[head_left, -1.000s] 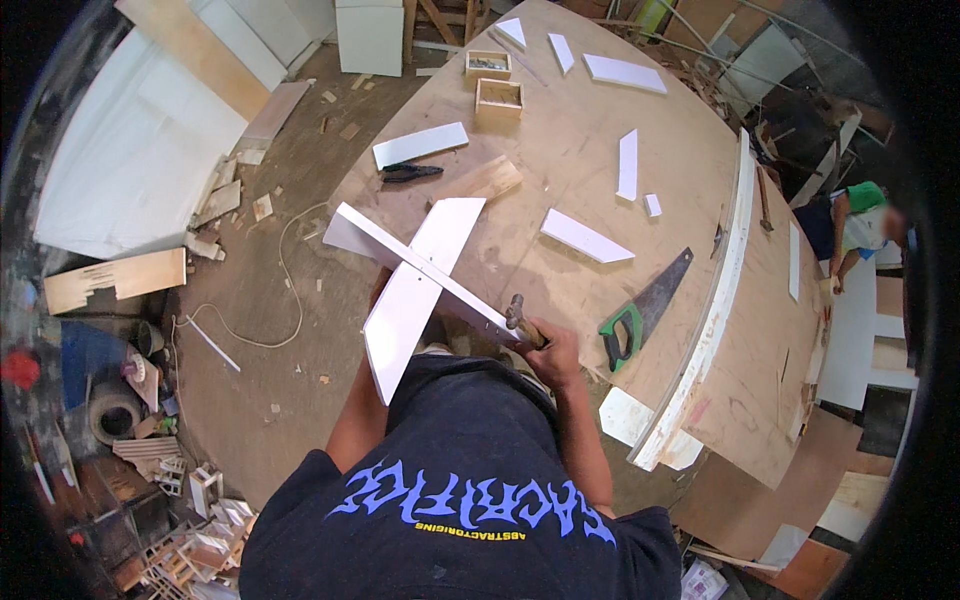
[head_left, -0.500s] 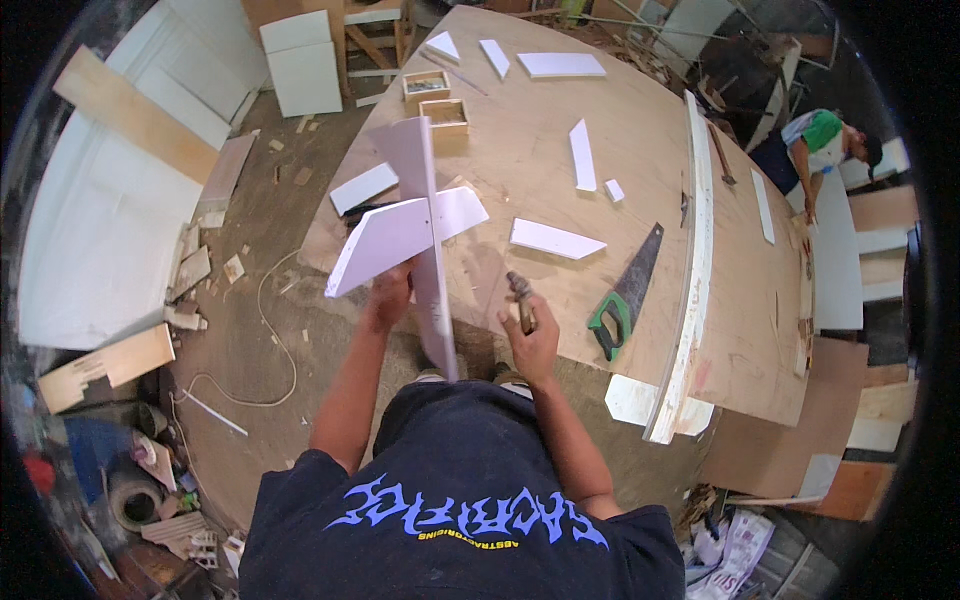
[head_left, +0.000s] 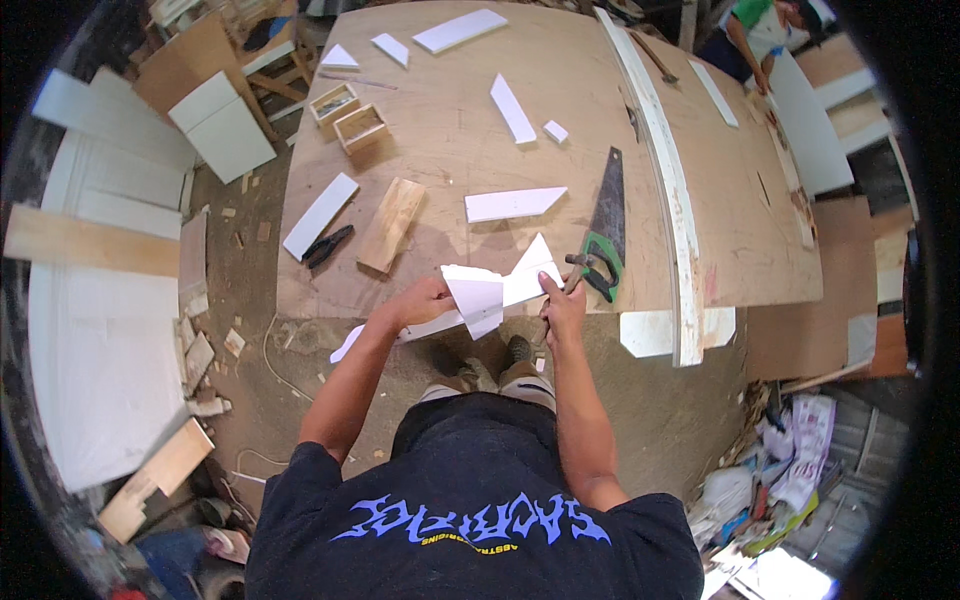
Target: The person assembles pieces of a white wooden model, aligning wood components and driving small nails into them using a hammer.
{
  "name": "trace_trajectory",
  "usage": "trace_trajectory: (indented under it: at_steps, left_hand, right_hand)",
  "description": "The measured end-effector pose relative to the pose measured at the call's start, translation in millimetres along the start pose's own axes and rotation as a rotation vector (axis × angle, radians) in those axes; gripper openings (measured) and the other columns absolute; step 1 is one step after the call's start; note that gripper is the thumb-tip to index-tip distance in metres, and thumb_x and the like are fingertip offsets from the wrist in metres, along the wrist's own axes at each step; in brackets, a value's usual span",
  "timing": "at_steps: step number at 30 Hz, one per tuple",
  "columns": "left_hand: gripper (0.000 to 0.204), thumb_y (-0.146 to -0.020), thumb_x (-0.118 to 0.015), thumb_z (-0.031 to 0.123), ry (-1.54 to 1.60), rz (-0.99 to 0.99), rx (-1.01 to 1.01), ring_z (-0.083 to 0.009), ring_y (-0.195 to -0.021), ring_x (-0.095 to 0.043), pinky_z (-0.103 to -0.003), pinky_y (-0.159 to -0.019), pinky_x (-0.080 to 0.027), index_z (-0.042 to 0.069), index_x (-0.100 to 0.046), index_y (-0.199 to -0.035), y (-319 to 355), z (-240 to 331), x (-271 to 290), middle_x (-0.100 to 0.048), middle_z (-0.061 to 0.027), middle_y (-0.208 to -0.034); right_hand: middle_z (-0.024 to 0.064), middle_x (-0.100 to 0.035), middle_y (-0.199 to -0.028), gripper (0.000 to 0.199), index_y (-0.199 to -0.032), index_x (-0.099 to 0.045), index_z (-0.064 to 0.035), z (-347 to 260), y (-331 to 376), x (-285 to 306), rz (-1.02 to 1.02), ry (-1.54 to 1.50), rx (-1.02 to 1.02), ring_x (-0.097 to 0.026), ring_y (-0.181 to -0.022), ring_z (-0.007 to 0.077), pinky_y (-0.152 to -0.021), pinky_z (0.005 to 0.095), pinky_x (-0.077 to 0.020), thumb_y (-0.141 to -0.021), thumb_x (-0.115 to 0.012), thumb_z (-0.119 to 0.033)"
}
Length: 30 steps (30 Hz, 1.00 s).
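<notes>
A cross-shaped assembly of white boards (head_left: 474,300) is held low at the near edge of the workbench. My left hand (head_left: 425,302) grips it, with some fingers hidden behind the boards. My right hand (head_left: 564,308) is closed round a hammer (head_left: 577,264), and its thumb presses the right end of the assembly. Right beside that hand lies a handsaw (head_left: 606,235) with a green and black handle. A bare wood block (head_left: 391,225), a black clamp (head_left: 328,246) and a white strip (head_left: 320,216) lie on the bench to the left.
Two small wooden boxes (head_left: 361,130) and several cut white pieces (head_left: 515,204) lie across the workbench (head_left: 430,110). A long white strip (head_left: 668,180) crosses its right side. Another person (head_left: 755,40) works at the far right. Wood scraps (head_left: 200,350) litter the floor.
The board assembly has turned from upright to lying lower and more level. My right hand, with the hammer, has come up against it. The wood block and clamp show more fully.
</notes>
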<state>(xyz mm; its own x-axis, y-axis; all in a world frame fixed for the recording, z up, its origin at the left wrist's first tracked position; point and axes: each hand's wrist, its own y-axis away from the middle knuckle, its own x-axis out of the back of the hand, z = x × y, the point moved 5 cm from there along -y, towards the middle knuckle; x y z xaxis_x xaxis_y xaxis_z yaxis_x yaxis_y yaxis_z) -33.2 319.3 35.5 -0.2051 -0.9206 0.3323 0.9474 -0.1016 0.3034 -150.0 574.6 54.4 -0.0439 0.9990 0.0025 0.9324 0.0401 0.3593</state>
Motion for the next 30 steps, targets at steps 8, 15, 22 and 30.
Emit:
trace_trajectory:
  at_steps: [8, 15, 22, 30]
  left_hand:
    - [0.067, -0.079, -0.078, 0.029, -0.418, -0.095, -0.113, -0.0434, -0.128, -0.058, -0.046, -0.108, -0.05, 0.006, -0.06, -0.139, -8.8, -20.6, -31.9, -0.058, -0.0266, -0.14]
    - [0.056, -0.085, -0.083, 0.026, -0.556, 0.05, -0.349, -0.0436, -0.133, -0.053, -0.05, -0.114, -0.044, 0.004, -0.065, -0.133, -6.3, -39.9, -49.5, -0.061, -0.019, -0.138]
    - [0.045, -0.086, -0.082, 0.026, -0.716, 0.137, -0.513, -0.0428, -0.123, -0.056, -0.052, -0.109, -0.045, 0.001, -0.07, -0.121, -8.0, -53.5, -68.3, -0.063, -0.0204, -0.128]
    - [0.034, -0.088, -0.08, 0.025, -0.847, 0.186, -0.626, -0.0415, -0.121, -0.057, -0.054, -0.108, -0.045, -0.001, -0.076, -0.111, -12.0, -66.2, -79.3, -0.065, -0.0197, -0.127]
  right_hand:
    - [0.0012, -0.055, -0.075, 0.038, -0.106, -0.048, -0.0082, 89.7, 14.5, 29.9, 0.346, -0.225, -0.044, -0.05, -0.051, 0.0095, -0.04, 0.0251, -0.038, -0.092, -0.082, -0.013]
    - [0.0044, -0.062, -0.079, 0.035, -0.11, -0.057, -0.0045, 143.6, 17.7, 37.8, 0.491, -0.223, -0.006, -0.053, -0.053, 0.0116, -0.045, 0.0296, -0.0399, -0.092, -0.083, -0.018]
    - [0.0023, -0.058, -0.078, 0.029, -0.098, -0.057, -0.0042, 176.8, 12.4, 51.9, 0.59, -0.04, 0.146, -0.052, -0.056, 0.0084, -0.048, 0.0271, -0.0409, -0.096, -0.079, -0.023]
    - [0.0183, -0.062, -0.093, 0.049, -0.104, -0.063, 0.0042, 222.9, 85.6, 42.0, 0.601, 0.099, 0.322, -0.062, -0.066, 0.0319, -0.061, 0.0438, -0.0463, -0.106, -0.061, -0.045]
